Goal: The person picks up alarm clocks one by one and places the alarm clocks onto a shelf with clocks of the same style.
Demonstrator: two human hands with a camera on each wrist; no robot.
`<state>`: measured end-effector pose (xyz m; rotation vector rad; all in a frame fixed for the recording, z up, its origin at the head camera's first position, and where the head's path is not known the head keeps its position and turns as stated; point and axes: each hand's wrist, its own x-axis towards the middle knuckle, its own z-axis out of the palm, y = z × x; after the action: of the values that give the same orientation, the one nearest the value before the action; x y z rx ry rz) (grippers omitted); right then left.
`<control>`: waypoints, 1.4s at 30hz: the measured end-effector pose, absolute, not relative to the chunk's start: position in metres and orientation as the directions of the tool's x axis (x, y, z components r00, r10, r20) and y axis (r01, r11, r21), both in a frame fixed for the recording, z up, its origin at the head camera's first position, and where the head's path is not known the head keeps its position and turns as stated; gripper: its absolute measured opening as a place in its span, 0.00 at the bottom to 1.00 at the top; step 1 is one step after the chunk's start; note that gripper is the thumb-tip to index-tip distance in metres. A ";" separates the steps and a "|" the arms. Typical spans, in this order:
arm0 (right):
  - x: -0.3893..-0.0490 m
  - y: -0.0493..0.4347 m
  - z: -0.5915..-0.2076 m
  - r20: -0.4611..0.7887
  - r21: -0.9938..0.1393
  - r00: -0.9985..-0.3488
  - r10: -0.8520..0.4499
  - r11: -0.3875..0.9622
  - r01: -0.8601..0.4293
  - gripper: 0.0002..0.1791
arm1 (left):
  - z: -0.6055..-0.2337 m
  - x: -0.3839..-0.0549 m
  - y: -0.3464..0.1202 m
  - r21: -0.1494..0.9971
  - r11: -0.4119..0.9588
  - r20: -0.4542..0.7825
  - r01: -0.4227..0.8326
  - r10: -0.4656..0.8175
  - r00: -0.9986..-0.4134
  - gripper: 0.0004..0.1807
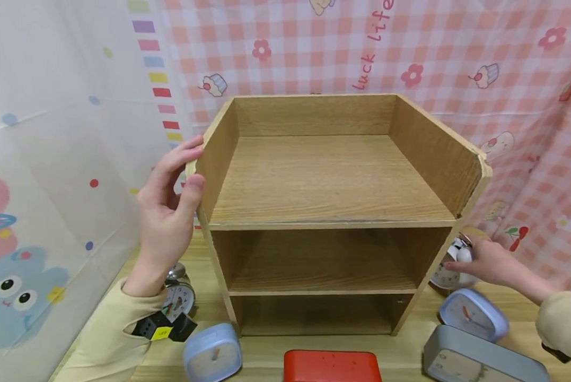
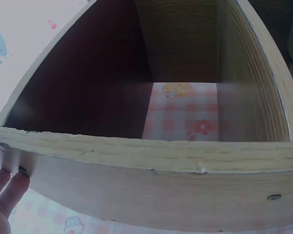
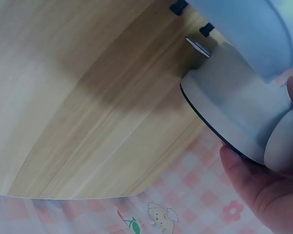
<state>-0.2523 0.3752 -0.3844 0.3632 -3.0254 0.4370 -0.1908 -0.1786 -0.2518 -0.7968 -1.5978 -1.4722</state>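
Note:
A small wooden shelf (image 1: 333, 175) stands in the middle of the head view, with a walled top and two compartments below. My left hand (image 1: 166, 204) grips the front edge of its left side panel, thumb toward the front. In the left wrist view the fingertips (image 2: 14, 190) touch the outside of a wooden panel (image 2: 151, 190). To the right of the shelf, my right hand (image 1: 495, 260) holds a white twin-bell alarm clock (image 1: 445, 277), partly hidden behind the shelf's side. The right wrist view shows this clock's pale body (image 3: 239, 97) between thumb and fingers.
Blue clocks stand at front left (image 1: 213, 354) and right (image 1: 473, 314). A grey clock (image 1: 485, 353) and a red box-shaped object (image 1: 332, 366) sit at the front edge. Beside my left wrist is another bell clock (image 1: 180, 298). Patterned curtains (image 1: 295, 48) hang behind.

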 end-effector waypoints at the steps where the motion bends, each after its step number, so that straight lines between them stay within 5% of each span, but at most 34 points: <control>1: -0.253 0.374 -0.385 0.087 -0.270 -0.972 -0.218 0.934 -0.233 0.50 | -0.252 -0.191 -0.178 0.477 0.132 0.879 0.869 -0.073 -0.472 0.23; 23: -0.242 0.376 -0.365 0.164 -0.290 -0.972 -0.168 0.934 -0.210 0.44 | -0.252 -0.192 -0.180 0.485 0.097 0.875 0.869 -0.039 -0.483 0.18; 42: -0.197 0.387 -0.323 0.461 -0.266 -0.885 -0.059 0.942 -0.202 0.42 | -0.252 -0.191 -0.180 0.476 0.124 0.879 0.871 -0.037 -0.475 0.20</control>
<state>-0.1972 0.3875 -0.3226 0.1875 -2.6375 0.4274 -0.1913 -0.1799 -0.2525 -0.8295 -1.6165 -1.4598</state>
